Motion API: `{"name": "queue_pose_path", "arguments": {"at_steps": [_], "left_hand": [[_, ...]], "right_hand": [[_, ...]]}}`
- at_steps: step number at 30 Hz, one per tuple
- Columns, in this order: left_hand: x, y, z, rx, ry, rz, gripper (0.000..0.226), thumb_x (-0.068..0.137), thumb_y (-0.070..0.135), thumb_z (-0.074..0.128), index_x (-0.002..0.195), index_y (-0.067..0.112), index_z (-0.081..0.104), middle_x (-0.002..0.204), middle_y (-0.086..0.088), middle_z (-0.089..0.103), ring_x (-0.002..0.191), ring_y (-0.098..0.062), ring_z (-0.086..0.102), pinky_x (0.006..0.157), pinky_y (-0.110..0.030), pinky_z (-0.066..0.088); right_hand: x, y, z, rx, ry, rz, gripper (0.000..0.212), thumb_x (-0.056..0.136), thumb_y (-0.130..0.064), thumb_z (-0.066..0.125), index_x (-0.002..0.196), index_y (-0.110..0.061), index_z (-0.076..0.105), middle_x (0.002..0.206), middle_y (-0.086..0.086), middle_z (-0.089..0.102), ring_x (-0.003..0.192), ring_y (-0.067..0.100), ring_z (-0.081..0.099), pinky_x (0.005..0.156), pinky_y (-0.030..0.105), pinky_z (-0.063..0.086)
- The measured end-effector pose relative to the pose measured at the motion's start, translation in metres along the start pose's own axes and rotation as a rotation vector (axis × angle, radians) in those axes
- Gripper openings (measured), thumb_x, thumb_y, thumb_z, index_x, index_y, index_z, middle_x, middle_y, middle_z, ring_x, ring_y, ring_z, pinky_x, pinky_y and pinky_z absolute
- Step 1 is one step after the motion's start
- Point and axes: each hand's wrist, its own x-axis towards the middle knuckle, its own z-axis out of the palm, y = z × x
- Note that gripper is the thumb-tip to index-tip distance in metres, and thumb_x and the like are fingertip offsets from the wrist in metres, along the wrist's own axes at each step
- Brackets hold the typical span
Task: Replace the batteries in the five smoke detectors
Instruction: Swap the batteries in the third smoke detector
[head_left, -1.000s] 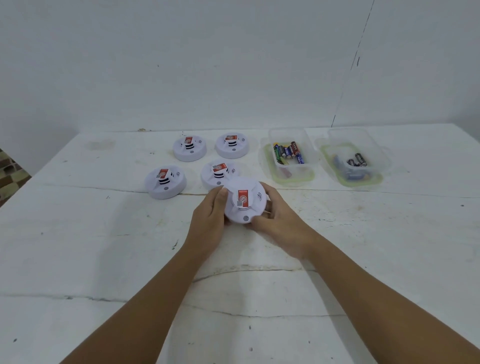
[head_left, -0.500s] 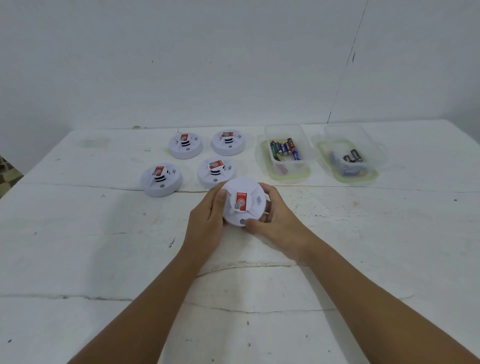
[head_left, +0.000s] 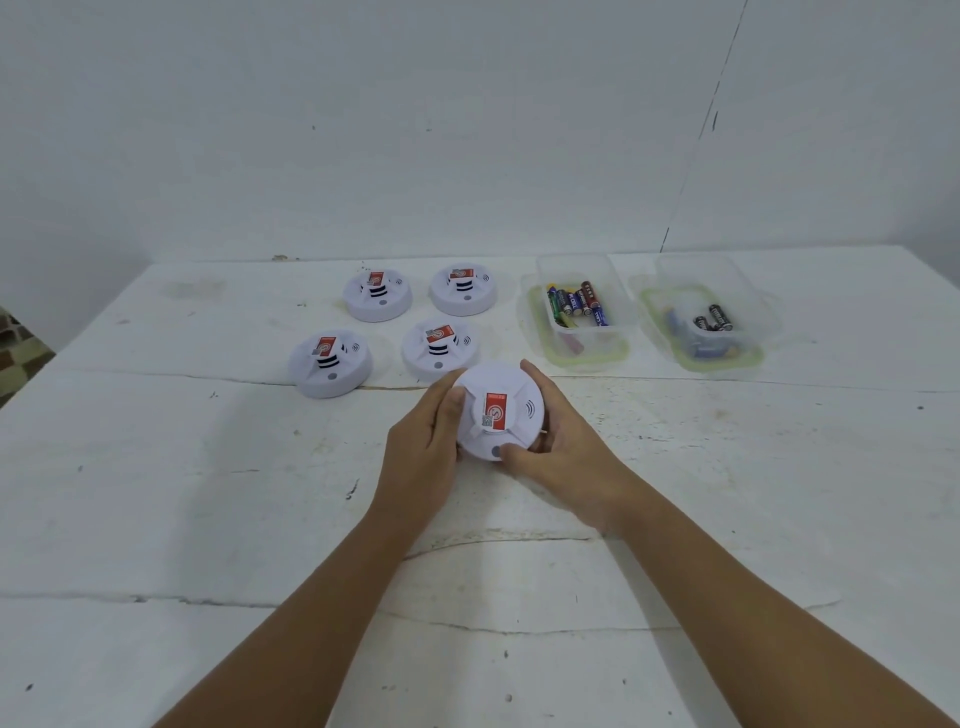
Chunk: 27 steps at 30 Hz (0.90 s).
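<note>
Both hands hold one round white smoke detector (head_left: 498, 410) with a red label, tilted toward me above the table. My left hand (head_left: 423, 452) grips its left rim, and my right hand (head_left: 563, 447) grips its right and lower rim. Several more white detectors lie behind it: one at the left (head_left: 330, 362), one just behind the held one (head_left: 439, 348), and two at the back (head_left: 377, 294) (head_left: 462, 289). A clear tub (head_left: 579, 306) holds several coloured batteries. A second clear tub (head_left: 701, 317) holds dark and blue batteries.
The white cracked table (head_left: 208, 493) runs to a white wall behind. Its left edge (head_left: 47, 364) shows patterned floor beyond. Both tubs stand at the back right, right of the detectors.
The held detector has turned slightly in my hands, its label now more upright. Both hands stay on its rim in about the same place.
</note>
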Motion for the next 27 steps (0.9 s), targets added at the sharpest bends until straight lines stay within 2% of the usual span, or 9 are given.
{"name": "queue_pose_path", "arguments": {"at_steps": [5,8,10,16,21,25,27], "left_hand": [[-0.0005,0.0038,0.0005,-0.004,0.004,-0.018,0.039,0.11,0.038,0.044,0.143,0.027,0.06,0.129,0.016,0.067,0.111,0.018,0.058,0.084,-0.002,0.046],[-0.0004,0.0036,0.001,0.012,0.003,-0.016,0.039,0.109,0.039,0.043,0.143,0.028,0.06,0.126,0.022,0.066,0.111,0.02,0.056,0.084,0.0,0.044],[-0.0004,0.0034,0.001,0.019,0.005,-0.014,0.038,0.11,0.039,0.043,0.142,0.029,0.061,0.125,0.024,0.066,0.112,0.019,0.057,0.086,-0.002,0.044],[-0.0009,0.0017,0.001,0.022,-0.006,-0.01,0.041,0.109,0.042,0.042,0.144,0.029,0.059,0.134,0.015,0.068,0.12,0.005,0.06,0.1,-0.014,0.049],[-0.0006,0.0038,0.0007,0.02,-0.007,-0.001,0.042,0.109,0.042,0.042,0.144,0.027,0.06,0.134,0.012,0.068,0.121,0.001,0.061,0.102,-0.016,0.049],[-0.0003,0.0021,0.0004,0.024,-0.01,0.009,0.041,0.109,0.043,0.042,0.143,0.029,0.06,0.134,0.014,0.068,0.122,0.001,0.061,0.103,-0.019,0.05],[-0.0002,0.0012,0.0005,0.024,-0.006,0.004,0.04,0.109,0.043,0.042,0.143,0.029,0.06,0.133,0.014,0.068,0.121,0.001,0.061,0.101,-0.019,0.051]], "right_hand": [[0.0012,-0.0015,0.0,-0.037,-0.007,-0.004,0.106,0.086,-0.008,0.076,0.167,-0.033,0.012,0.155,-0.017,0.049,0.134,0.001,0.056,0.112,0.044,0.051],[0.0025,-0.0023,-0.0017,-0.055,-0.02,-0.005,0.106,0.087,-0.008,0.076,0.167,-0.033,0.011,0.155,-0.019,0.047,0.133,-0.003,0.055,0.113,0.041,0.05],[0.0038,-0.0033,-0.0033,-0.052,-0.034,0.007,0.105,0.09,-0.003,0.074,0.167,-0.034,0.01,0.152,-0.021,0.048,0.131,-0.004,0.057,0.111,0.038,0.051],[0.0024,-0.0025,-0.0041,-0.1,-0.031,0.006,0.104,0.091,-0.004,0.075,0.167,-0.034,0.01,0.146,-0.029,0.045,0.126,-0.016,0.052,0.101,0.018,0.051],[0.0028,-0.0021,-0.004,-0.117,-0.02,-0.001,0.106,0.09,-0.006,0.076,0.167,-0.033,0.009,0.145,-0.031,0.045,0.128,-0.014,0.053,0.109,0.026,0.05],[0.0016,-0.0032,-0.0042,-0.109,-0.037,0.0,0.106,0.091,-0.004,0.075,0.167,-0.034,0.007,0.139,-0.036,0.046,0.124,-0.016,0.055,0.099,0.017,0.051],[0.0018,-0.0024,-0.0043,-0.1,-0.037,0.005,0.106,0.091,-0.003,0.075,0.167,-0.034,0.007,0.138,-0.037,0.047,0.122,-0.015,0.057,0.097,0.018,0.052]]}}
